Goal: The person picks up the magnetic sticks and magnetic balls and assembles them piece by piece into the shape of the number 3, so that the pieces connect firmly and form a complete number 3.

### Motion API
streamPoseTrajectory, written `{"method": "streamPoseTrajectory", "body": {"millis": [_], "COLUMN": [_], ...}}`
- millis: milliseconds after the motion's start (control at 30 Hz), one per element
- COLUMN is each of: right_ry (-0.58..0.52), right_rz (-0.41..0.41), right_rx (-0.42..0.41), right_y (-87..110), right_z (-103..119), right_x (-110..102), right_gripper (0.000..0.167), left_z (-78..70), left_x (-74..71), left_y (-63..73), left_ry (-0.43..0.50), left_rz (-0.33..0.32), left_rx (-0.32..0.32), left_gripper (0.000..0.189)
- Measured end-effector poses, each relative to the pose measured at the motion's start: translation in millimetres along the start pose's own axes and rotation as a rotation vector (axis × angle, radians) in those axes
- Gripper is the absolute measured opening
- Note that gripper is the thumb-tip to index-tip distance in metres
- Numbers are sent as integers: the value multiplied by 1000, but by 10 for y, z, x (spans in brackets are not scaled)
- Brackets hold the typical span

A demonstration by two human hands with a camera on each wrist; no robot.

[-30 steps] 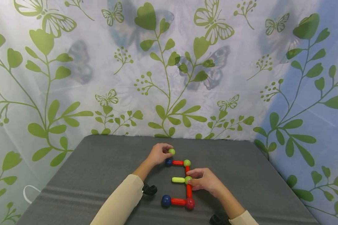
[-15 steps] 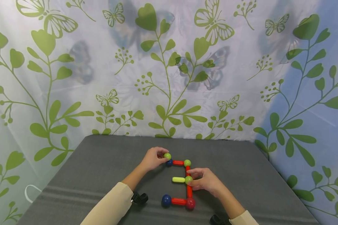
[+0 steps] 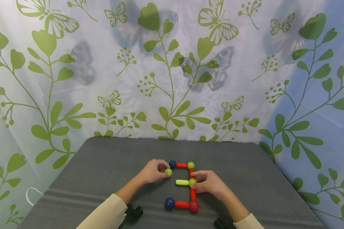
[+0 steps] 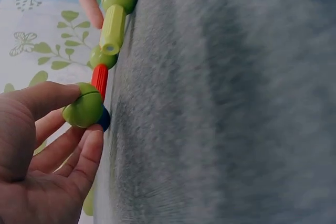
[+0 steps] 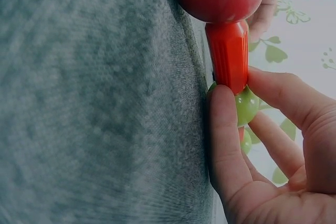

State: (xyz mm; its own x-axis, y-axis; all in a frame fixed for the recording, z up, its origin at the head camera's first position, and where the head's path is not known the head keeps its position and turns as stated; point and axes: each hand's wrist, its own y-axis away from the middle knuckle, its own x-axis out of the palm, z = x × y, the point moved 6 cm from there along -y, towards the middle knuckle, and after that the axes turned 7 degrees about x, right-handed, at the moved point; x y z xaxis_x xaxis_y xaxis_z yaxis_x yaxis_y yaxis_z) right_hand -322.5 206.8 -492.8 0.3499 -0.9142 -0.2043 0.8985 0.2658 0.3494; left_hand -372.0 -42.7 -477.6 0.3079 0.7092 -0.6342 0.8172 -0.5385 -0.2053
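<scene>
My left hand (image 3: 153, 171) pinches a loose green ball (image 4: 85, 106) between thumb and fingers, just in front of the far blue ball (image 3: 172, 164). A frame of rods and balls lies on the grey table. Its right side has red rods joining a far green ball (image 3: 190, 165), a middle green ball (image 3: 192, 183) and a red ball (image 3: 194, 206). From the middle ball a yellow-green rod (image 3: 182, 182) points left, its outer end bare. My right hand (image 3: 209, 183) grips that middle ball, thumb and fingers on either side, as the right wrist view shows.
A red rod (image 3: 182, 204) links the red ball to the near blue ball (image 3: 169, 203). Another red rod (image 3: 182, 165) runs along the far side. Behind the grey table (image 3: 111, 159) hangs a leaf-patterned curtain (image 3: 172, 79). Black straps (image 3: 134, 211) sit by the sleeves.
My left hand has brought the green ball toward me and slightly left, from beyond the far blue ball to in front of it. My right hand has stayed on the middle ball.
</scene>
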Motion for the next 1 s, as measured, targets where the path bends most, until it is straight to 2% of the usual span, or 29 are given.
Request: {"method": "streamPoseTrajectory", "body": {"millis": [167, 333, 833, 1000], "right_ry": [1, 1, 8, 14], "right_rz": [-6, -12, -22, -23], "right_rx": [4, 13, 19, 21], "right_y": [4, 6, 5, 8], "right_z": [2, 4, 4, 6], "right_x": [1, 0, 5, 10], "right_gripper": [60, 60, 59, 59], "left_z": [-37, -91, -136, -132], "left_x": [82, 113, 186, 202], "left_y": [78, 120, 114, 109], "left_ry": [26, 42, 60, 55], "left_rz": [54, 74, 66, 63], "left_rx": [-8, 4, 32, 12], "left_gripper": [21, 21, 22, 22]}}
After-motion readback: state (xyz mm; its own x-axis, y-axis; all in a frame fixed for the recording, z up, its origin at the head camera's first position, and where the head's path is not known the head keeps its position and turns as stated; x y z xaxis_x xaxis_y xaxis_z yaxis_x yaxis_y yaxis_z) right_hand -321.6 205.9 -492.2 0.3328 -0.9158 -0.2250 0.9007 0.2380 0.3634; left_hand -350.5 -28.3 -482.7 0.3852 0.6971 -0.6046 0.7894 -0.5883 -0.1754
